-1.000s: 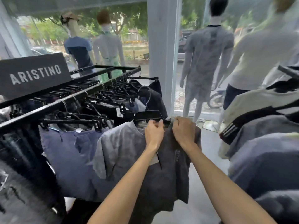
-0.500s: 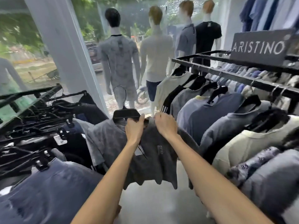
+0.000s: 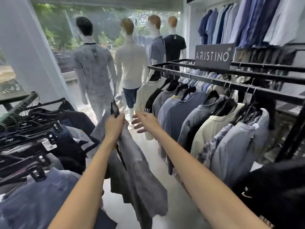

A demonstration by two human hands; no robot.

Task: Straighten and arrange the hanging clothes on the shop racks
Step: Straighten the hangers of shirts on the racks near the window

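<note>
Carrying a grey shirt at frame centre, left grip clenches its black hanger clear of any rail while right grip, released and fingers spread, reaches toward the right-side rack; judged midway, this piece yet unhung, the jumbled lower-left rack awaiting straightening.

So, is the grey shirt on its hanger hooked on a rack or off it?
Off. The left hand grips the grey shirt's hanger in the aisle, its hook apart from the right rack.
</note>
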